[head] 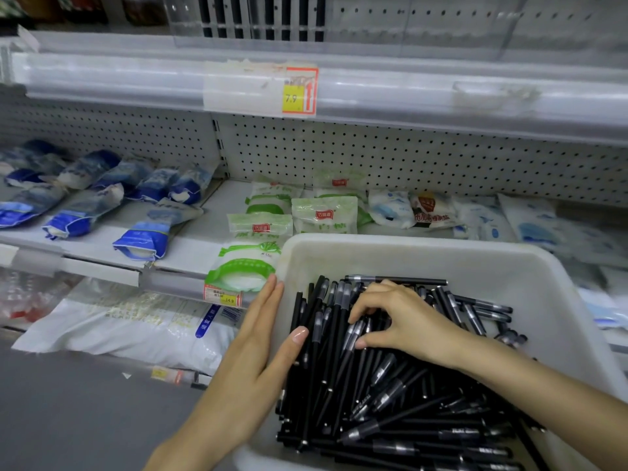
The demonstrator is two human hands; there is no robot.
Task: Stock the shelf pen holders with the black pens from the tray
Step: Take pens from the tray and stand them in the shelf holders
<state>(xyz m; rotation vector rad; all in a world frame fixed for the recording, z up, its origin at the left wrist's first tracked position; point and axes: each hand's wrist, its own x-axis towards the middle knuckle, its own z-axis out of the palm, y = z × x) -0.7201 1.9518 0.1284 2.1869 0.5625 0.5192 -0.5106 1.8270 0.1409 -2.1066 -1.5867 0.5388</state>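
A white plastic tray (424, 253) fills the lower right, heaped with several black pens (390, 396). My left hand (258, 338) lies flat against the tray's left wall, fingers straight outside and the thumb hooked over the rim onto the pens. My right hand (401, 321) reaches into the pile from the right, its fingers curled down around a few pens near the middle. Clear pen holders (258, 18) with dark pens inside stand on the top shelf at the frame's upper edge.
The middle shelf (190, 246) carries blue bags (142, 237) on the left, green bags (258, 246) in the centre and white packets (431, 209) on the right. A yellow price tag (299, 91) hangs on the upper shelf rail. Large white sacks (129, 331) lie below.
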